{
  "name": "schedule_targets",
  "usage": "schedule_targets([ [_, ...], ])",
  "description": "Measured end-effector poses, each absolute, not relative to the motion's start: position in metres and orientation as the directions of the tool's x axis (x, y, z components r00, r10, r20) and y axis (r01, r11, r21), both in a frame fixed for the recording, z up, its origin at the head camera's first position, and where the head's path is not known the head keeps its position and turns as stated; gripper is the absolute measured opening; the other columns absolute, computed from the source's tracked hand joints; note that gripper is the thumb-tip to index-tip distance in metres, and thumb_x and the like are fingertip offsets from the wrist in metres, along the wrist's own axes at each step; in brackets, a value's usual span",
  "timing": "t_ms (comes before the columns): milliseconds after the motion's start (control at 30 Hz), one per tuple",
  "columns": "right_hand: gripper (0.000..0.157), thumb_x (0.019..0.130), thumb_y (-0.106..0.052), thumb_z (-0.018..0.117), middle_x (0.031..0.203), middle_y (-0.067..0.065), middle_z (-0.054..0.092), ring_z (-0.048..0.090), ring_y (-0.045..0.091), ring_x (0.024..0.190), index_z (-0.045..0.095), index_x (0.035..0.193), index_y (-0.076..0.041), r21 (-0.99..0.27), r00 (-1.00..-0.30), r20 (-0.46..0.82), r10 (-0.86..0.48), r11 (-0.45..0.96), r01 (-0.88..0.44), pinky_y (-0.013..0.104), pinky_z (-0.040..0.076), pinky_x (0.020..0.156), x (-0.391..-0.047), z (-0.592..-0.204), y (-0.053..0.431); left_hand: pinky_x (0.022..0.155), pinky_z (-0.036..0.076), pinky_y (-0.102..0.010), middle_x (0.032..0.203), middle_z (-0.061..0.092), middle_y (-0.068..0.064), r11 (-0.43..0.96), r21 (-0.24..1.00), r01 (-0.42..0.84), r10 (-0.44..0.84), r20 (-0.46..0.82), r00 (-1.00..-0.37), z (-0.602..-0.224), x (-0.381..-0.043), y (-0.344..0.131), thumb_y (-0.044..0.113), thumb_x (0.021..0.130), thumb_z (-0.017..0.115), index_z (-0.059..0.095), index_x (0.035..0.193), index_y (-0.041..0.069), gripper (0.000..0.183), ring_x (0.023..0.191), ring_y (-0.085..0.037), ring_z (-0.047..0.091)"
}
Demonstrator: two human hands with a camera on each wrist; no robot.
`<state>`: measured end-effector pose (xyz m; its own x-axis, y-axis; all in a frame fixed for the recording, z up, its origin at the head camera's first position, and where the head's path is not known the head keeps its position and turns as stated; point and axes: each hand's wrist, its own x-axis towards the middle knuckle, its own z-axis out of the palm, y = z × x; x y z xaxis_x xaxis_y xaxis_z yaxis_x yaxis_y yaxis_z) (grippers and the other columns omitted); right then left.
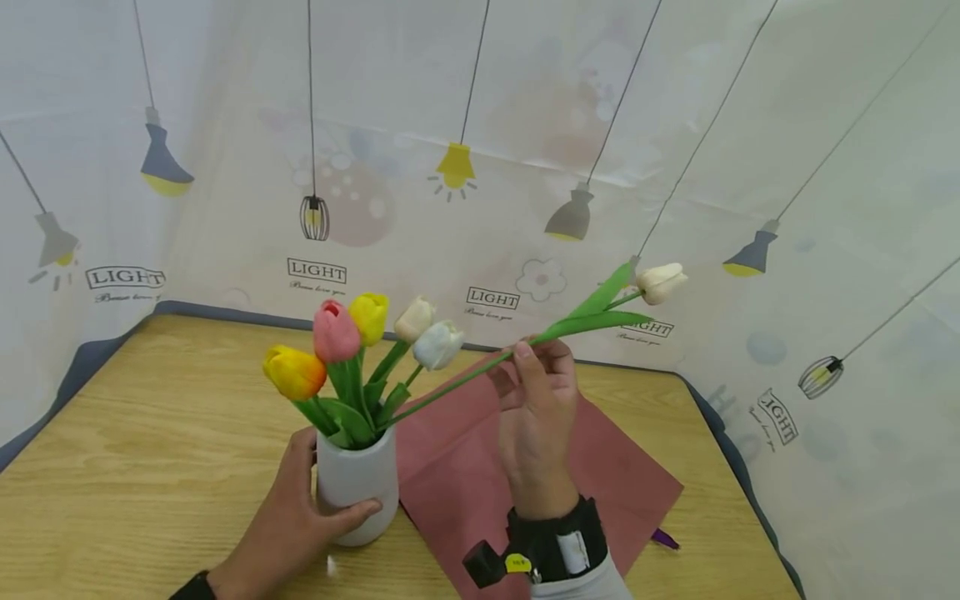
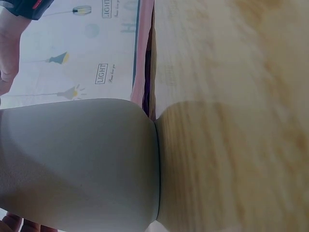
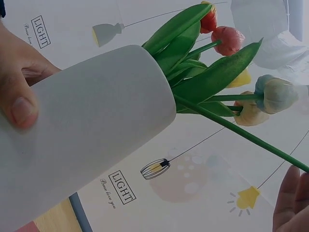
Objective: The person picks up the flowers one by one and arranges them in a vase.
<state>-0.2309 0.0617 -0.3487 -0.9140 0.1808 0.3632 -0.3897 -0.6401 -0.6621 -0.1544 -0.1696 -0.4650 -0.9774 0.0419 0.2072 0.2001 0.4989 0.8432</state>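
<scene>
A white vase [image 1: 358, 487] stands on the table, and my left hand [image 1: 296, 508] grips it low around its side. Several artificial tulips fill it: an orange-yellow tulip [image 1: 294, 372], a pink tulip [image 1: 336, 331], a yellow tulip [image 1: 369, 318], a cream tulip [image 1: 415, 319] and a pale blue tulip [image 1: 438, 345]. My right hand [image 1: 536, 417] pinches the stem of a white tulip [image 1: 662, 283] below its leaves. That stem slants down leftward, its lower end at the vase mouth. In the right wrist view the stem [image 3: 241, 133] runs past the vase's rim.
A dark pink sheet of wrapping paper [image 1: 622, 475] lies on the wooden table [image 1: 165, 417], right of the vase. A small purple piece [image 1: 665, 539] shows at its right edge. Behind the table hangs a pale curtain [image 1: 420, 242] printed with lamps.
</scene>
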Motion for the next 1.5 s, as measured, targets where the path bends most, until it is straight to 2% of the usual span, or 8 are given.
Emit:
schedule_targets([
  [333,0.016,0.089,-0.005,0.059,0.090,0.001,0.056,0.057,0.018,0.081,0.049,0.101,-0.009,-0.698,-0.899,0.415,0.140,-0.586,-0.413,0.030,0.056,0.072,-0.225,-0.346,0.059,0.090,0.043,-0.060,0.131,0.032,-0.003,0.498,0.846,0.193,0.039,0.200,-0.979,-0.465,-0.155,-0.169,0.056,0.068,0.073,0.018,0.138,0.030,0.093,0.112,-0.021,0.038],
  [667,0.017,0.089,0.006,0.050,0.092,0.003,0.058,0.055,0.021,0.085,0.051,0.101,-0.006,-0.632,-0.810,0.577,0.100,-0.574,-0.521,0.029,0.056,0.071,-0.218,-0.333,0.056,0.090,0.044,-0.059,0.130,0.033,-0.003,0.506,0.834,0.219,0.039,0.231,-0.972,-0.465,-0.154,-0.169,0.055,0.069,0.074,0.018,0.139,0.030,0.092,0.111,-0.020,0.039],
  [867,0.019,0.089,0.006,0.051,0.094,0.004,0.057,0.055,0.023,0.086,0.052,0.104,-0.004,-0.688,-0.777,0.629,0.000,-0.465,-0.557,0.031,0.056,0.074,-0.213,-0.330,0.053,0.090,0.044,-0.061,0.131,0.033,-0.003,0.511,0.834,0.210,0.042,0.219,-0.975,-0.463,-0.154,-0.169,0.057,0.069,0.073,0.017,0.140,0.029,0.094,0.112,-0.021,0.038],
  [967,0.019,0.089,0.008,0.050,0.094,0.005,0.058,0.056,0.023,0.085,0.052,0.105,-0.002,-0.677,-0.739,0.673,-0.038,-0.435,-0.594,0.033,0.056,0.074,-0.211,-0.329,0.050,0.090,0.044,-0.061,0.131,0.032,-0.003,0.510,0.836,0.202,0.045,0.209,-0.977,-0.463,-0.154,-0.169,0.057,0.069,0.073,0.017,0.140,0.030,0.095,0.113,-0.021,0.038],
  [1233,0.020,0.085,0.010,0.050,0.094,0.004,0.059,0.056,0.023,0.083,0.052,0.103,0.002,-0.574,-0.623,0.782,-0.022,-0.416,-0.705,0.029,0.056,0.070,-0.211,-0.314,0.050,0.090,0.044,-0.062,0.132,0.032,-0.003,0.508,0.837,0.204,0.048,0.209,-0.977,-0.462,-0.156,-0.170,0.058,0.069,0.072,0.017,0.139,0.029,0.095,0.112,-0.022,0.039],
  [1333,0.019,0.085,0.010,0.051,0.094,0.005,0.059,0.056,0.026,0.082,0.052,0.103,0.004,-0.595,-0.620,0.782,-0.069,-0.379,-0.709,0.031,0.056,0.071,-0.207,-0.310,0.052,0.090,0.044,-0.062,0.132,0.032,-0.004,0.510,0.837,0.199,0.046,0.204,-0.978,-0.462,-0.156,-0.169,0.059,0.068,0.072,0.017,0.140,0.028,0.096,0.113,-0.022,0.039],
  [1500,0.019,0.086,0.007,0.054,0.096,0.009,0.059,0.056,0.034,0.084,0.051,0.105,0.007,-0.679,-0.661,0.729,-0.179,-0.314,-0.664,0.042,0.057,0.073,-0.201,-0.313,0.049,0.090,0.044,-0.064,0.131,0.033,-0.005,0.522,0.836,0.169,0.037,0.176,-0.984,-0.463,-0.156,-0.170,0.061,0.067,0.072,0.018,0.139,0.024,0.097,0.113,-0.024,0.040],
])
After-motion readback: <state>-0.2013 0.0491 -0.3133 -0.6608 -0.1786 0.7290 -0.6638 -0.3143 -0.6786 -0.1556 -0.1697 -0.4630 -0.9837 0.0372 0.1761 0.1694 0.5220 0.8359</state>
